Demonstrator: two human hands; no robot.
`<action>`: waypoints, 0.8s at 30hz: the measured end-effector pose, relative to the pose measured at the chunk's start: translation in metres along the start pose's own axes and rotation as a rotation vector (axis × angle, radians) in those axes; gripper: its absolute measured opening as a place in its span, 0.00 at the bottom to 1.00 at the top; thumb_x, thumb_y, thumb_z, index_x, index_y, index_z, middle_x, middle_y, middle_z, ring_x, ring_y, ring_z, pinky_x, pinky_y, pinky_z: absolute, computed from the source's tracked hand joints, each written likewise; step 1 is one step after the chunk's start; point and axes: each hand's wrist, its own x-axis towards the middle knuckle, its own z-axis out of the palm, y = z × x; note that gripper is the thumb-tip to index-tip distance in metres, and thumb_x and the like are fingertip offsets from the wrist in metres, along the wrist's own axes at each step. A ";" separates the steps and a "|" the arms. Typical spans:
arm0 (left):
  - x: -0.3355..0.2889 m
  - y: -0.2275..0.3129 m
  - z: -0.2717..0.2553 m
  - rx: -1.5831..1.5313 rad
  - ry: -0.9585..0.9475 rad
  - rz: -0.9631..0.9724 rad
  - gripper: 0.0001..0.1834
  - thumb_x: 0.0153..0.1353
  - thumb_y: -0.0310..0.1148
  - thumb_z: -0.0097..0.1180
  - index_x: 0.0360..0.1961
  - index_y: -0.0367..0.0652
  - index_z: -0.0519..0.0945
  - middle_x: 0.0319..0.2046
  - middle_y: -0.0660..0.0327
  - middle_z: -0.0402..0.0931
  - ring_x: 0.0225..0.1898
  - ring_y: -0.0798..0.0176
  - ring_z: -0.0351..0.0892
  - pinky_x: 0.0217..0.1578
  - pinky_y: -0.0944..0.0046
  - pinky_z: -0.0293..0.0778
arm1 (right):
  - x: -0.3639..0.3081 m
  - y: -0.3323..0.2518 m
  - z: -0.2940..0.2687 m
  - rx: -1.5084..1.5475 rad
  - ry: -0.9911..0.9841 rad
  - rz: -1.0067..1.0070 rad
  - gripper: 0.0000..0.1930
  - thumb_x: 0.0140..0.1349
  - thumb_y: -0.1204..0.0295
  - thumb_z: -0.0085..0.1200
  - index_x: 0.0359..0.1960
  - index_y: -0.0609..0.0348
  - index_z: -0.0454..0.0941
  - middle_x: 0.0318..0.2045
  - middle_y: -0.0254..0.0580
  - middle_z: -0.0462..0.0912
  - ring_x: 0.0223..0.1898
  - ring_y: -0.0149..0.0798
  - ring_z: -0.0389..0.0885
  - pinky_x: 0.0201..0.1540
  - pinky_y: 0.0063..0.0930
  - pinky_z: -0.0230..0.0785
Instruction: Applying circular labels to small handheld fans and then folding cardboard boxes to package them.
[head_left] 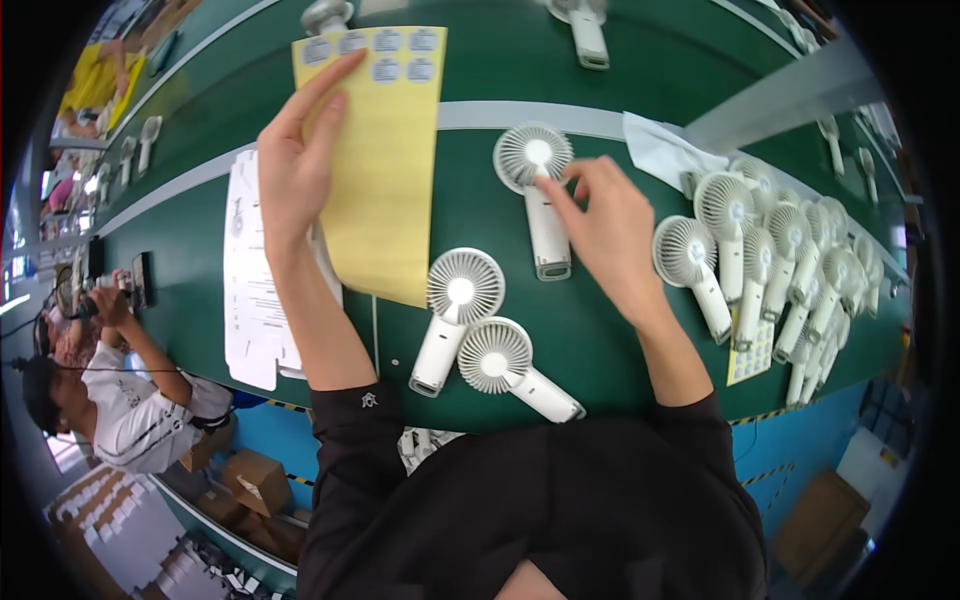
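Note:
My left hand [300,165] grips the left side of a yellow sheet of round stickers [385,190], its index finger stretched toward the few stickers at the top. The sheet is raised over the table, and the fingers behind it are hidden. My right hand [612,225] is at a white handheld fan [548,235] lying on the table, thumb and bent fingers at the neck between its round head and handle. Whether a sticker is under the thumb cannot be made out. Closer to me lie two more fans, one upright-facing [437,352] and one slanted [497,357].
Many white fans [725,205] are piled at the right, beside another sticker sheet [750,362]. Printed papers [255,300] lie at the left. A grey post [780,100] slants over the far right. A co-worker [150,400] sits at the left.

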 end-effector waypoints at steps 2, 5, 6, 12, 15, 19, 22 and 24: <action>-0.004 0.010 0.001 0.008 0.005 -0.025 0.17 0.69 0.25 0.53 0.58 0.41 0.81 0.53 0.60 0.82 0.52 0.70 0.78 0.53 0.71 0.72 | 0.020 -0.023 -0.002 0.301 0.076 -0.130 0.13 0.60 0.70 0.67 0.43 0.62 0.81 0.29 0.37 0.81 0.29 0.33 0.80 0.34 0.28 0.72; -0.006 0.023 0.005 0.000 -0.018 -0.085 0.18 0.66 0.25 0.58 0.57 0.40 0.81 0.54 0.60 0.81 0.52 0.70 0.79 0.52 0.70 0.75 | 0.046 -0.064 0.015 0.613 0.152 -0.275 0.15 0.61 0.75 0.64 0.49 0.64 0.78 0.35 0.40 0.83 0.36 0.33 0.82 0.42 0.26 0.74; -0.006 0.024 0.006 -0.043 -0.022 -0.052 0.19 0.65 0.24 0.59 0.58 0.41 0.80 0.55 0.60 0.81 0.52 0.70 0.79 0.51 0.70 0.75 | 0.052 -0.073 0.022 0.740 0.162 -0.305 0.17 0.62 0.76 0.62 0.52 0.65 0.76 0.39 0.41 0.83 0.39 0.33 0.82 0.46 0.25 0.74; -0.002 0.035 -0.009 -0.023 -0.133 -0.064 0.22 0.62 0.23 0.62 0.59 0.40 0.79 0.55 0.61 0.80 0.50 0.69 0.80 0.51 0.68 0.77 | 0.075 -0.084 0.038 0.735 0.083 -0.441 0.16 0.62 0.80 0.59 0.52 0.64 0.76 0.43 0.44 0.81 0.40 0.36 0.82 0.48 0.28 0.74; -0.006 0.035 -0.022 0.028 -0.110 -0.072 0.22 0.62 0.24 0.62 0.59 0.40 0.79 0.51 0.61 0.81 0.47 0.70 0.81 0.47 0.70 0.78 | 0.074 -0.092 0.041 0.587 0.174 -0.530 0.17 0.60 0.78 0.61 0.52 0.63 0.77 0.47 0.46 0.79 0.44 0.40 0.81 0.48 0.30 0.74; -0.008 0.030 -0.030 -0.014 -0.119 -0.116 0.17 0.64 0.26 0.62 0.55 0.40 0.82 0.43 0.62 0.84 0.40 0.72 0.83 0.39 0.73 0.79 | 0.078 -0.094 0.046 0.635 0.199 -0.572 0.20 0.57 0.73 0.66 0.53 0.60 0.79 0.54 0.48 0.76 0.50 0.46 0.78 0.50 0.35 0.74; -0.007 0.027 -0.028 -0.011 -0.111 -0.124 0.13 0.65 0.27 0.61 0.50 0.39 0.84 0.39 0.63 0.85 0.37 0.73 0.83 0.37 0.73 0.79 | 0.078 -0.091 0.054 0.559 0.229 -0.572 0.19 0.56 0.72 0.68 0.50 0.57 0.82 0.54 0.47 0.77 0.51 0.46 0.77 0.50 0.36 0.73; -0.005 0.029 -0.025 -0.015 -0.105 -0.130 0.12 0.66 0.28 0.61 0.49 0.38 0.84 0.38 0.63 0.85 0.36 0.73 0.83 0.36 0.73 0.79 | 0.080 -0.091 0.053 0.480 0.294 -0.596 0.18 0.55 0.72 0.69 0.48 0.56 0.83 0.53 0.45 0.78 0.50 0.45 0.77 0.49 0.35 0.73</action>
